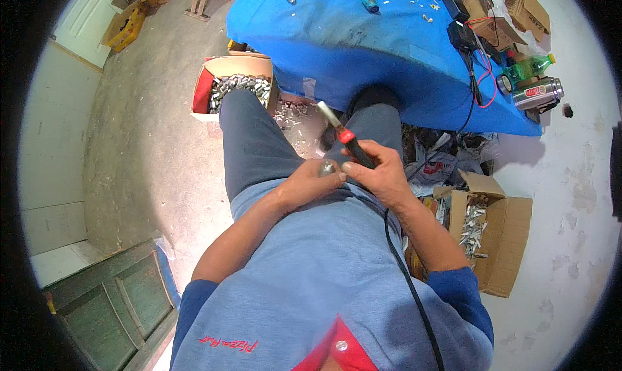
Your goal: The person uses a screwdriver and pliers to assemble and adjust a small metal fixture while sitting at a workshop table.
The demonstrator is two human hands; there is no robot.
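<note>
Blue shirt front (311,287) fills the near view; black cord (414,293) trails up to the right hand (379,173). Right fingers wrapped tight round a soldering iron (346,141), tip angled up and away over the lap. Left hand (311,180) pinches a small metal piece (327,168) between thumb and fingertips, just beside the right thumb. Judgement: brace wrists on thighs, keep fingertips back from the hot tip. Cardboard box of metal parts (483,232) sits right.

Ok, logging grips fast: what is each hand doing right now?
Left hand: closed around a small metal piece.
Right hand: closed on a corded soldering iron.
</note>
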